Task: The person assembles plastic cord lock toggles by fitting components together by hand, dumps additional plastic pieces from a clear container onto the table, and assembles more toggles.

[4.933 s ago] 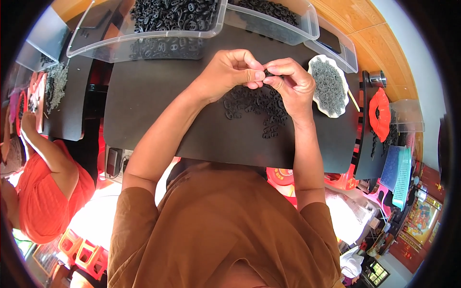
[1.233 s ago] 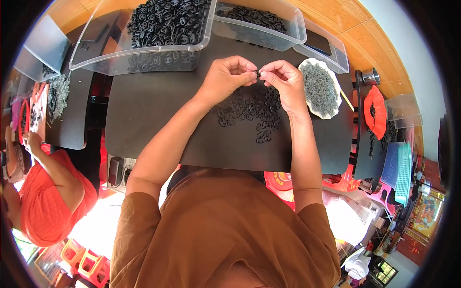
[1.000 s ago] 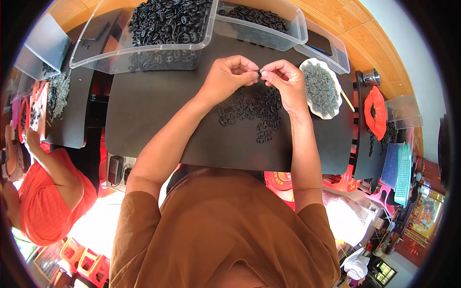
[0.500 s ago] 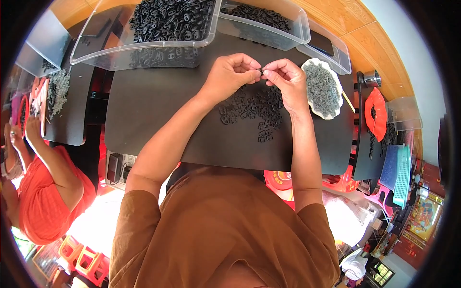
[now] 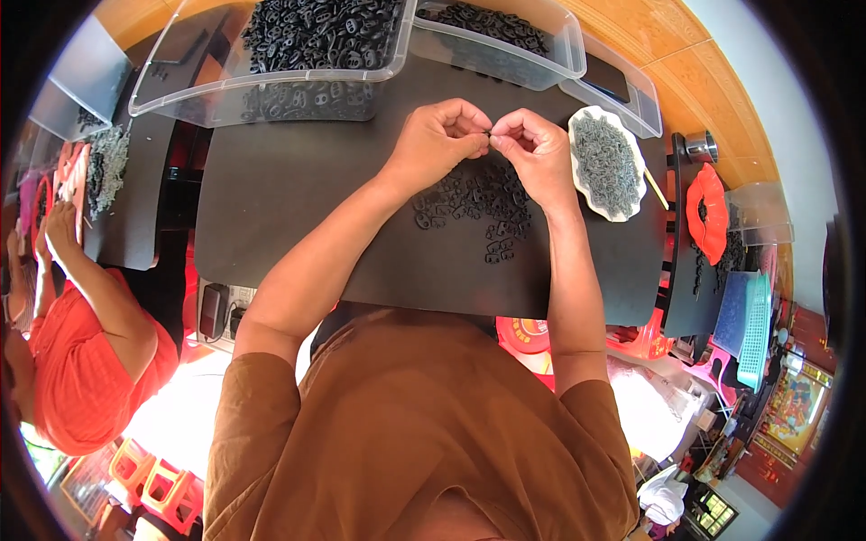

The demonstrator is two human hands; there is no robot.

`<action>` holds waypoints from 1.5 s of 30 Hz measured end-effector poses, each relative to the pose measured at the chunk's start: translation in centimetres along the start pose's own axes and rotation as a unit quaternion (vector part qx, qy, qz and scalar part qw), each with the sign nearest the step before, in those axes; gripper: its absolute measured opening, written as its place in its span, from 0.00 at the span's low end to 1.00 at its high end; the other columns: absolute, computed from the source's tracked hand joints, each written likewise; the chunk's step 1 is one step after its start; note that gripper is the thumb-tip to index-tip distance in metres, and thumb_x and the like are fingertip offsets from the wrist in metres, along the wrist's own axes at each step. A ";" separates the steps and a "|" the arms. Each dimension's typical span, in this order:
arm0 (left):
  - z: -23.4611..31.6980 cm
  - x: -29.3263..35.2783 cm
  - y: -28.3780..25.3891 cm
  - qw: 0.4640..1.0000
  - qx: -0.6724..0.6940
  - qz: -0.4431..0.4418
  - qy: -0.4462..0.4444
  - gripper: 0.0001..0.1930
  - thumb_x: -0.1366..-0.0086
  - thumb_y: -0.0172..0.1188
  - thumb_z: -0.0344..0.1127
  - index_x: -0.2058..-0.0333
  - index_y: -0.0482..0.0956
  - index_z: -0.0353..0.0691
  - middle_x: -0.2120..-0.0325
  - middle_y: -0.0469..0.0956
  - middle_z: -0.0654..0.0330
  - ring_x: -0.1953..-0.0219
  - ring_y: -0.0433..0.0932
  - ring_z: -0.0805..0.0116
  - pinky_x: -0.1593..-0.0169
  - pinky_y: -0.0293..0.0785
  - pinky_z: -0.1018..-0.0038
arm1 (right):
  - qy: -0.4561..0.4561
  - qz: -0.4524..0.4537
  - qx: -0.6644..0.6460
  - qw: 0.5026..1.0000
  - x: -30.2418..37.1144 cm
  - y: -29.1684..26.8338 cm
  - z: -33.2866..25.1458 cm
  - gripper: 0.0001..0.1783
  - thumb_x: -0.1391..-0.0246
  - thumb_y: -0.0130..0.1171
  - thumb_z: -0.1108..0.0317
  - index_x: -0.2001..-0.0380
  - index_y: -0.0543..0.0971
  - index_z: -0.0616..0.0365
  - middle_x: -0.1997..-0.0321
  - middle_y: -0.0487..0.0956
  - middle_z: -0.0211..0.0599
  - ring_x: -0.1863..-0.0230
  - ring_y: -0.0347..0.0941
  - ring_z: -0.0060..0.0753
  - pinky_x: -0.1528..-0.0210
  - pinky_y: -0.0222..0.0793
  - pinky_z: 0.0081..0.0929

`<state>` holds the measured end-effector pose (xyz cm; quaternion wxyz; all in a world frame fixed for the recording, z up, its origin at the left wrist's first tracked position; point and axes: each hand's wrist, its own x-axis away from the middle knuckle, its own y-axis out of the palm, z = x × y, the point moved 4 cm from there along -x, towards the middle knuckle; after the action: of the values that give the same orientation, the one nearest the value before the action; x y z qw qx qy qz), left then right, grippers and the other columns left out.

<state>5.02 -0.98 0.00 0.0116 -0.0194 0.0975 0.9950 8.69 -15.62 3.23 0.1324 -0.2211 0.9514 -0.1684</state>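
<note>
My left hand (image 5: 442,140) and my right hand (image 5: 535,151) meet above the table, thumbs and forefingers pinched together. Between their fingertips shows a tiny black plastic piece (image 5: 489,133), mostly hidden by the fingers. Beneath the hands lies a loose spread of small black plastic pieces (image 5: 469,200), some with two holes. Close by my right hand stands a white scalloped dish (image 5: 614,216) heaped with tiny grey spring-like pieces (image 5: 606,162).
Along the far edge of the dark table (image 5: 271,207) stand a large clear bin (image 5: 307,106) and a smaller clear bin (image 5: 505,63), both holding black pieces. A red scalloped dish (image 5: 708,216) sits at the right. At left, a person in red (image 5: 99,352) works at another table.
Both hands stay together above the spread pieces, with my right fingers shifting slightly over the piece. At the far left, the other person's hands have moved.
</note>
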 end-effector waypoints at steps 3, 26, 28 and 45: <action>0.3 0.0 0.2 0.999 0.047 0.003 -0.012 0.06 0.42 0.61 0.24 0.65 0.76 0.32 0.71 0.80 0.58 0.69 0.80 0.73 0.64 0.78 0.80 | -0.004 0.012 -0.024 1.000 0.0 -0.2 -0.1 0.04 0.52 0.61 0.80 0.72 0.78 0.61 0.75 0.78 0.26 0.71 0.73 0.13 0.67 0.70 0.13; -0.9 -0.1 -0.5 0.985 0.160 0.002 -0.059 0.06 0.40 0.63 0.29 0.66 0.77 0.35 0.69 0.80 0.59 0.65 0.80 0.72 0.60 0.78 0.79 | -0.025 0.088 -0.051 0.995 0.4 0.3 -0.2 0.06 0.52 0.64 0.79 0.68 0.81 0.62 0.70 0.81 0.29 0.69 0.75 0.16 0.65 0.72 0.16; -0.9 -0.1 -0.5 0.985 0.160 0.007 -0.060 0.05 0.40 0.63 0.29 0.66 0.77 0.36 0.69 0.80 0.59 0.65 0.80 0.72 0.60 0.78 0.79 | -0.025 0.085 -0.061 0.994 0.3 0.4 -0.1 0.06 0.52 0.64 0.79 0.68 0.81 0.62 0.70 0.81 0.29 0.69 0.75 0.16 0.65 0.72 0.16; 0.5 -1.3 0.3 1.000 0.026 -0.011 0.012 0.07 0.40 0.61 0.30 0.63 0.79 0.35 0.68 0.81 0.59 0.67 0.80 0.73 0.62 0.77 0.80 | -0.005 0.069 -0.245 0.967 -0.4 -0.9 1.3 0.07 0.46 0.60 0.74 0.63 0.77 0.63 0.64 0.79 0.35 0.65 0.77 0.23 0.61 0.75 0.20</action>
<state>6.25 -1.21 0.57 0.0217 -0.0324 0.1232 0.9916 9.75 -16.58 2.50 0.0903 -0.1818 0.9759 0.0804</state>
